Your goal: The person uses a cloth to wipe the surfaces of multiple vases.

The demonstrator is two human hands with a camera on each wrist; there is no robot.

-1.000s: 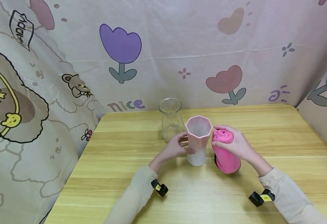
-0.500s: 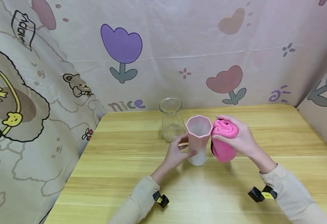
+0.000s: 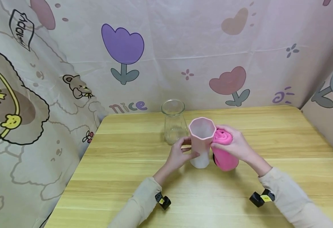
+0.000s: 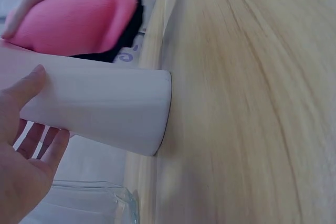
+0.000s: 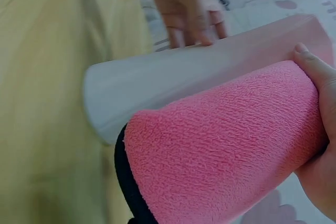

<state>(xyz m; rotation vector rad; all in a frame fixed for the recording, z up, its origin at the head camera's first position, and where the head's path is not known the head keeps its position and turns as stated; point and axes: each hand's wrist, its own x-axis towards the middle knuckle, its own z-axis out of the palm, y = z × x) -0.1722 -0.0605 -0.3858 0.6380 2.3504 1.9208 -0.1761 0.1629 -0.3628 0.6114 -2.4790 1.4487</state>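
Near the middle of the wooden tabletop [image 3: 121, 164] a pink-to-white vase [image 3: 202, 148] stands upright; take it as the dial's centre, with twelve o'clock at the printed backdrop [image 3: 160, 79]. At eight o'clock the left hand [image 3: 179, 155] grips the vase's side, thumb and bent fingers on opposite faces. At three o'clock the right hand [image 3: 237, 145] grips the upper part of a rolled pink cloth [image 3: 226, 159], whose lower end, from where I stand, appears raised off the wood; whether roll and vase touch, I cannot tell. At ten o'clock stands a clear glass vase [image 3: 175, 126]. Sound handling would call for a light, steadying left hold and a snug right one, sparing the rim any knock.
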